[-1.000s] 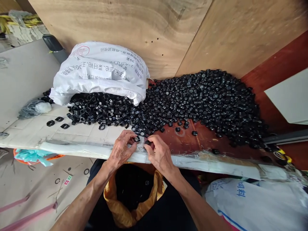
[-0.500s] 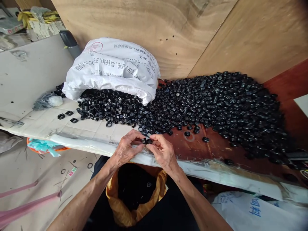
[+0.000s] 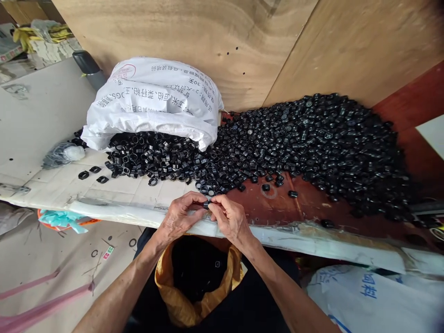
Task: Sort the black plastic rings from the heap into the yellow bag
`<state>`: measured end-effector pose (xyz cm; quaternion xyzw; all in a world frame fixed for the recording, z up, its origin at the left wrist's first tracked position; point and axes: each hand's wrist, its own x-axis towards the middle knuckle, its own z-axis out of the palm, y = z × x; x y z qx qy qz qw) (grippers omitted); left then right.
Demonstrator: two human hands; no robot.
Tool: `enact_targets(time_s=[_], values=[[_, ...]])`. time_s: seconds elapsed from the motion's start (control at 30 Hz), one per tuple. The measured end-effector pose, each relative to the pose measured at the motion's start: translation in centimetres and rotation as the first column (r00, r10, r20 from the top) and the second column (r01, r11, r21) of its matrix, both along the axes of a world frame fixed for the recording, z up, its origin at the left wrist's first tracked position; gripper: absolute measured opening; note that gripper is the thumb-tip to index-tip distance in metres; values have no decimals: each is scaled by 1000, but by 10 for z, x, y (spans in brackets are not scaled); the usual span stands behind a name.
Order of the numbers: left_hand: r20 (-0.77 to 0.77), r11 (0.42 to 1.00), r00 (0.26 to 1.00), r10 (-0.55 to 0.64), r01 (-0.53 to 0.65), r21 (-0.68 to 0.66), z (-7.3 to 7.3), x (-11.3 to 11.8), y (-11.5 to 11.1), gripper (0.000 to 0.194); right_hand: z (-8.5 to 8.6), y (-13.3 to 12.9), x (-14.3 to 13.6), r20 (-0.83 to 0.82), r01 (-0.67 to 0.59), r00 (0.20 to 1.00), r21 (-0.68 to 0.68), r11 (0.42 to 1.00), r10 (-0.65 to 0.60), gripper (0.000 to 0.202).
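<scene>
A small black part [image 3: 206,205] sits between the fingertips of both hands, above the table's front edge. My left hand [image 3: 183,212] pinches it from the left, and my right hand [image 3: 229,215] closes on it from the right. Just behind my fingers lie loose black rings [image 3: 163,157], spilling from the mouth of a white printed sack [image 3: 156,97]. A large heap of black round parts [image 3: 319,148] covers the right side of the table. Below my hands, an orange-yellow sack [image 3: 180,303] stands open with dark contents.
The padded table edge [image 3: 118,210] runs across the view. A plastic bag [image 3: 64,155] and a dark bottle [image 3: 88,67] are at the left. Plywood [image 3: 194,27] rises behind. A white sack [image 3: 374,296] lies at the lower right, and a teal-filled basket [image 3: 65,219] at the lower left.
The view has shifted slightly. Two dark pieces showed between my fingertips before; now one shows. My right fingers have moved left, closer to my left fingertips.
</scene>
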<state>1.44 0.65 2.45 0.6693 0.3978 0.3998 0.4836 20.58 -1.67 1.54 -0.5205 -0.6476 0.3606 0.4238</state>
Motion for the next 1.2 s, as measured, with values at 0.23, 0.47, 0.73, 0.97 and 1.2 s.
enact_targets(time_s=[0.23,0.47,0.73,0.97,1.2], values=[[61,999,998,1,2,-45,-2,0,0,17,6,2,-5,100,35,994,65,997,-41,27],[164,989,986,2,22,-148,-1,0,0,20,5,-7,-1,24,-18,1000,78,997,16,22],[84,1000,996,0,0,-1,-5,-2,-1,18,5,0,-8,169,26,984,182,983,-57,38],[151,997,988,-9,21,-79,-1,-2,-2,18,6,-6,-5,69,33,996,258,966,-53,17],[139,995,990,-10,23,-92,-1,-3,-2,18,7,-7,-5,109,53,990,268,962,-85,24]])
